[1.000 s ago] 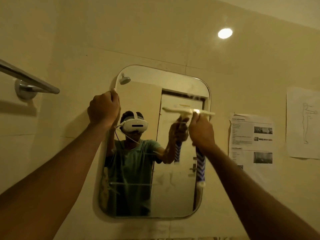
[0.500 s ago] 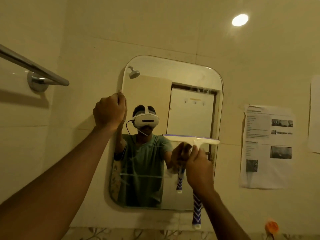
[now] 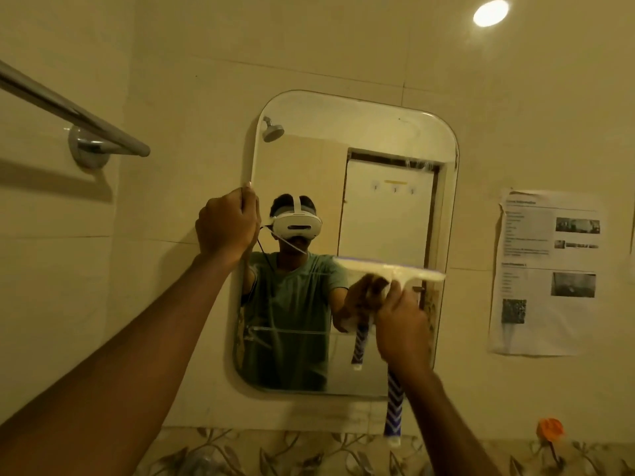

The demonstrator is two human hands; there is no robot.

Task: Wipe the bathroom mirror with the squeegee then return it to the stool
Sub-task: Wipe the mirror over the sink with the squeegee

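Observation:
A rounded bathroom mirror [image 3: 388, 214] hangs on the tiled wall ahead. My right hand [image 3: 402, 328] grips the squeegee [image 3: 390, 269] by its neck, the white blade lying flat against the glass about halfway down the mirror's right half. The blue-and-white striped handle [image 3: 393, 407] hangs below my wrist, past the mirror's lower edge. My left hand [image 3: 226, 225] grips the mirror's left edge with curled fingers. The stool is out of view.
A chrome towel bar [image 3: 75, 115] juts from the wall at upper left. A printed paper sheet [image 3: 546, 273] is stuck to the wall right of the mirror. An orange hook [image 3: 549, 429] sits at lower right above a floral tile border [image 3: 275, 451].
My right hand has drawn the squeegee down the right side of the mirror, from near the top to about mid-height. My left hand has stayed on the mirror's left edge.

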